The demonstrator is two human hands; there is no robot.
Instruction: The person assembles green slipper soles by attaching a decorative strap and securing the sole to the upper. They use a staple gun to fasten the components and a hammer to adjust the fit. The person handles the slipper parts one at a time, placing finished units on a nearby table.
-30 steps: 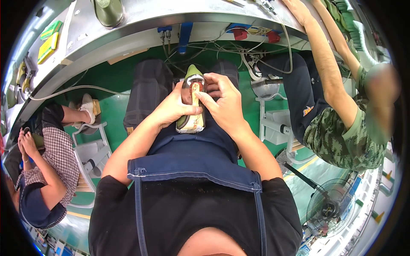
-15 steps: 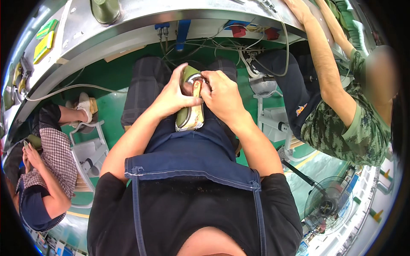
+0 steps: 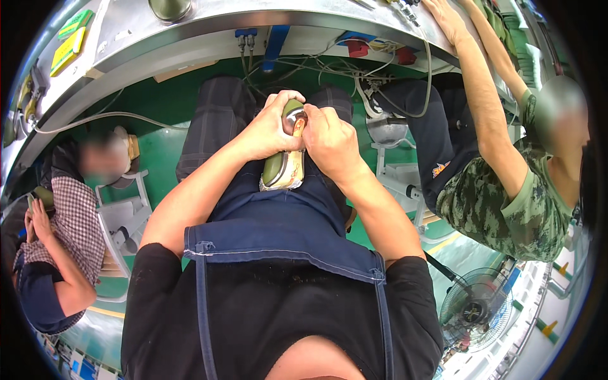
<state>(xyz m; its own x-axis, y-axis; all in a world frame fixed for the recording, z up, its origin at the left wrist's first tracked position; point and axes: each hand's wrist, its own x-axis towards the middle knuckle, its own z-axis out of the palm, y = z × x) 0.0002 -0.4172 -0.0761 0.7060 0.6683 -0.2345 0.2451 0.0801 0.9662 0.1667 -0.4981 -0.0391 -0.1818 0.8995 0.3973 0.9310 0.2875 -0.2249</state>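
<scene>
An olive-green shoe (image 3: pixel 273 170) with a pale, patterned strip along one side stands lengthwise over my lap. My left hand (image 3: pixel 269 132) wraps round its far part from the left, fingers over the top and thumb across the near side. On the other side, my right hand (image 3: pixel 332 140) is closed with its fingertips pressed against the shoe's edge beside a dark, shiny area. Whether a small item is pinched in those right fingertips is hidden. The shoe's near end rests by my blue apron (image 3: pixel 278 228).
Ahead is a curved metal bench (image 3: pixel 221 19) holding another green shoe (image 3: pixel 170 9) and yellow-green boxes (image 3: pixel 68 50). Cables (image 3: pixel 329 66) hang under it. A person in camouflage (image 3: pixel 500 202) sits to my right, another (image 3: pixel 57 272) to my left. A fan (image 3: pixel 472 310) stands behind right.
My left fingers have shifted further over the shoe's far end, and my right fingers have curled in closer to its edge. The person on the left has leaned forward.
</scene>
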